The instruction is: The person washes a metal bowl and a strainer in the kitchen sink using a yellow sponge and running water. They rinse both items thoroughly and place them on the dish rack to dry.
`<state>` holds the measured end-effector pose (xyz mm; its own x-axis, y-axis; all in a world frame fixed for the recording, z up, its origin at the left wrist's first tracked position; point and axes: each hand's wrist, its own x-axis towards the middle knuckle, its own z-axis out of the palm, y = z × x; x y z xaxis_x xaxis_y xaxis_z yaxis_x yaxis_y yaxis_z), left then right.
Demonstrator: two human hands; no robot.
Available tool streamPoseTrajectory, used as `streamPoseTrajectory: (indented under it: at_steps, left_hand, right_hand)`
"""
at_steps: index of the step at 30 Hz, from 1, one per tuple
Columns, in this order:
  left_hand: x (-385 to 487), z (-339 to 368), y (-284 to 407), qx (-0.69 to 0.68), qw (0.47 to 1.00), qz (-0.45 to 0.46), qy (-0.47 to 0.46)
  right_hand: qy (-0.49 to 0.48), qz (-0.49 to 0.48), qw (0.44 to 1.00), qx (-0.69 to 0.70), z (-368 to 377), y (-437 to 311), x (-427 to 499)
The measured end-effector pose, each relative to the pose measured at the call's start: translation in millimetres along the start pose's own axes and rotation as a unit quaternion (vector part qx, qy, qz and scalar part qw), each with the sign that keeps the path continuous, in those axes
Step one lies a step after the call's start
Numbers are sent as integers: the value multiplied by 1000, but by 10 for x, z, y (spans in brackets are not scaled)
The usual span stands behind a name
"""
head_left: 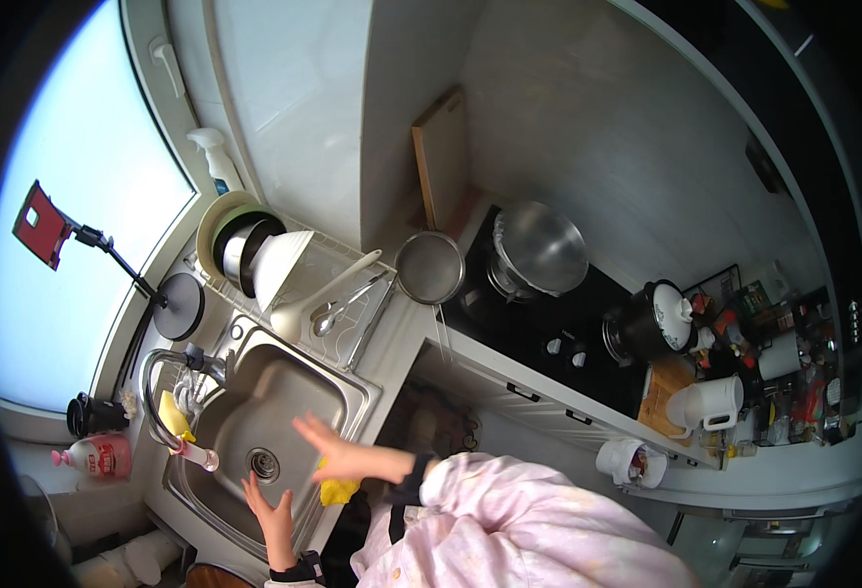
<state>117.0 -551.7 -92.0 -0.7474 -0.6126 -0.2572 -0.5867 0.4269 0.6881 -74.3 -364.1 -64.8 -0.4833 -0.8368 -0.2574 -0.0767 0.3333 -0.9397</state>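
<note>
My left hand (270, 512) is held over the near lower part of the stainless-steel sink (291, 397), fingers spread and nothing in it. Above the sink's front rim, my right hand (335, 452) is likewise spread and bare, slightly blurred. A yellow cloth (339, 491) hangs on the rim just under my right hand, partly covered by it. The drain strainer (262, 465) lies in the basin beyond my hands. A curved chrome faucet (153, 375) reaches over the basin, with a pale nozzle (199, 456) at its end.
A wire dish rack (357, 323) beside the sink holds bowls (280, 264), a white ladle (289, 320) and spoons. A strainer (431, 268) lies near the gas stove (475, 298), which bears a steel bowl (545, 246) and a lidded pot (655, 320). A pink detergent bottle (104, 457) and phone stand (178, 305) line the window.
</note>
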Motion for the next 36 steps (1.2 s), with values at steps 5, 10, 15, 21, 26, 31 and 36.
streamPoseTrajectory:
  at_steps: [5, 10, 15, 21, 26, 31, 36]
  left_hand:
    - [166, 211, 101, -35, 999, 31, -23]
    - [277, 544, 579, -70, 994, 58, -60]
    - [334, 769, 1220, -64, 991, 91, -73]
    - [156, 839, 1405, -89, 993, 40, -58]
    - [-66, 897, 1094, -129, 990, -15, -48]
    - [-217, 873, 1002, -105, 993, -25, -40]
    - [-242, 770, 1353, -114, 993, -10, -30]
  right_hand:
    - [386, 49, 906, 165, -1478, 506, -740]
    - [508, 42, 586, 630, -3083, 1034, -1671]
    - [462, -32, 567, 681, -3825, 1336, -1978]
    - [410, -14, 563, 717, -4119, 1517, -1987]
    - [416, -24, 611, 673, -4124, 1589, -2005]
    - [434, -12, 656, 618, -4095, 1549, -2115]
    - [441, 9, 706, 554, -3913, 1306, -2294]
